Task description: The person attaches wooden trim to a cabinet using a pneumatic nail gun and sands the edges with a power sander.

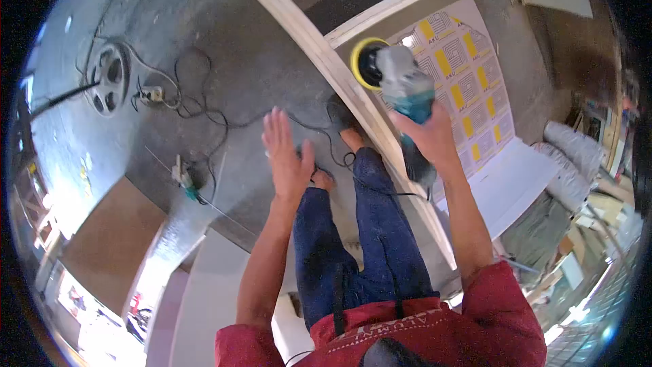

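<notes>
My right hand (431, 137) is wrapped round the body of a teal and grey power tool (406, 88), which has a round yellow-edged pad at its front. The tool is held over a pale wooden frame (319, 54), beside a sheet printed with yellow and black patterns (465, 75). A black cord runs from the tool's rear end past my legs. My left hand (288, 160) is raised above the floor with its fingers stretched out, and nothing is in it.
A cable reel (109, 79) and a socket block (153, 94) lie on the floor at the left, with loose cords. Another teal tool (189, 187) lies lower left, near a brown board (114, 245). Wrapped rolls (567, 156) and scraps are at the right.
</notes>
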Tool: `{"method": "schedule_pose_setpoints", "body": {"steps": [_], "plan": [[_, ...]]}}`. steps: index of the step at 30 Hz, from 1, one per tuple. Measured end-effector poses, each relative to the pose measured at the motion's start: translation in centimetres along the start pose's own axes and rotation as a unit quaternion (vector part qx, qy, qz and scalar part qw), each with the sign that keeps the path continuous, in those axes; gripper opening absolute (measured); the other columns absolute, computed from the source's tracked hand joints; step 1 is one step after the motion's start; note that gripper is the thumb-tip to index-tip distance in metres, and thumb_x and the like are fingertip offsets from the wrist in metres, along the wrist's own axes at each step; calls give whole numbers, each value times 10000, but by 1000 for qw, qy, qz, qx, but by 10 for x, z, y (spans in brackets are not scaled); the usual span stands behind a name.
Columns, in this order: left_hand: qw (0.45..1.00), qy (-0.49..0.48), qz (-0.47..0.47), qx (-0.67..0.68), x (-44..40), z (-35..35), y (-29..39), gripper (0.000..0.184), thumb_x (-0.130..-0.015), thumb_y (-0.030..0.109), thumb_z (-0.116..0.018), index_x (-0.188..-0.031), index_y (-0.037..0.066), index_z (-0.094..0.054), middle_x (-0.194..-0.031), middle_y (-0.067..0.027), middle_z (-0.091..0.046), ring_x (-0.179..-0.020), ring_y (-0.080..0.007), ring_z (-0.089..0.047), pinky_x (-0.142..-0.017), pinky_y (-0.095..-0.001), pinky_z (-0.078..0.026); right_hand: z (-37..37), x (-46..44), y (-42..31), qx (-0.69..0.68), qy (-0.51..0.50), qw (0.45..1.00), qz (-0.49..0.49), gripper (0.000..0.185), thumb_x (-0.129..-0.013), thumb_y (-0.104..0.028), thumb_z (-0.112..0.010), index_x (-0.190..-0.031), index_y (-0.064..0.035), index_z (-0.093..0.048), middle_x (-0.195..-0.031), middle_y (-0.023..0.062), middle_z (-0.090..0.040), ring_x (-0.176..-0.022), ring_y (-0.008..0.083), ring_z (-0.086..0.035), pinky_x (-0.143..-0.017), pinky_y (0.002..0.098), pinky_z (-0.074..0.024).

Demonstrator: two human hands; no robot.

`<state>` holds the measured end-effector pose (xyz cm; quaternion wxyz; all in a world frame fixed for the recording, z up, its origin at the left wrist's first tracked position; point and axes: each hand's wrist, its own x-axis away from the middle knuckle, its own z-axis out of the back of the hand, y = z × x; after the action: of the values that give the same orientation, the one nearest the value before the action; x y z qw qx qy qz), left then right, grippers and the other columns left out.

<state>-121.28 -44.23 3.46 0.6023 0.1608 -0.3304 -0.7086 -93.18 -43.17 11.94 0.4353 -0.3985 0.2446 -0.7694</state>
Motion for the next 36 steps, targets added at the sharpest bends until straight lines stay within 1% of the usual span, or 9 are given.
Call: {"method": "schedule_pose_setpoints", "body": {"steps": [2,4,8,11,19,24,27,33,36], "plan": [[996,-8,-83,-27,-48,-11,24,800,-875,159,-622,-1544,17,-205,-1600,-204,-221,-1498,-388,-145,-1194,-545,-123,12,37,13,-90,33,992,-76,490,-787,-272,-795,-1139,12,-608,-937,114,-692,-836,220,-681,-738,327,-523],[988,-19,-143,-52,-95,-31,50,834,-863,184,-643,-1540,-2,-193,-1604,-211,-201,-1499,-389,-133,-1194,-550,-122,22,74,22,-199,139,952,-189,521,-763,-263,-816,-1152,7,-599,-986,90,-673,-852,206,-651,-789,349,-535],[970,-76,-137,-189,-168,-78,92,1000,-768,253,-740,-1506,-91,-160,-1590,-287,-128,-1487,-441,-103,-1185,-582,-134,56,126,16,-424,180,829,-317,451,-803,-203,-782,-1147,4,-577,-932,93,-659,-743,185,-663,-675,312,-552],[947,-85,-180,-253,-199,-118,112,1100,-698,274,-796,-1495,-115,-145,-1583,-308,-106,-1481,-460,-90,-1180,-592,-148,65,147,24,-434,244,817,-290,355,-820,-205,-732,-1054,11,-575,-772,93,-635,-616,204,-648,-569,319,-531],[889,-103,-322,-308,-299,-181,179,1037,-733,233,-762,-1507,-81,-148,-1588,-282,-120,-1480,-459,-89,-1175,-624,-131,65,177,39,-499,353,716,-337,441,-798,-262,-749,-1086,11,-558,-809,119,-641,-629,221,-648,-584,332,-539],[840,-111,-406,-342,-369,-219,216,1039,-770,340,-725,-1536,-8,-116,-1614,-200,-115,-1474,-475,-95,-1136,-684,-158,47,180,36,-497,383,681,-378,471,-794,-279,-747,-1093,26,-548,-812,130,-638,-642,217,-652,-582,336,-549],[830,-129,-425,-336,-392,-228,245,990,-774,333,-716,-1521,-34,-179,-1609,-191,-156,-1483,-450,-88,-1164,-641,-152,36,179,23,-490,376,685,-386,469,-807,-289,-724,-1105,28,-550,-815,129,-636,-646,214,-649,-575,329,-545],[829,-118,-449,-311,-354,-204,211,1004,-773,363,-723,-1518,-41,-186,-1600,-223,-166,-1467,-478,-126,-1152,-657,-156,19,152,-13,-553,412,604,-398,522,-783,-276,-756,-1137,30,-524,-883,144,-639,-663,252,-668,-597,366,-566],[855,-152,-393,-301,-316,-160,181,1064,-737,352,-765,-1514,-61,-167,-1587,-269,-149,-1465,-488,-121,-1153,-655,-151,31,111,-42,-561,407,624,-361,518,-794,-293,-735,-1140,31,-524,-867,147,-638,-641,254,-660,-579,357,-563]]}}
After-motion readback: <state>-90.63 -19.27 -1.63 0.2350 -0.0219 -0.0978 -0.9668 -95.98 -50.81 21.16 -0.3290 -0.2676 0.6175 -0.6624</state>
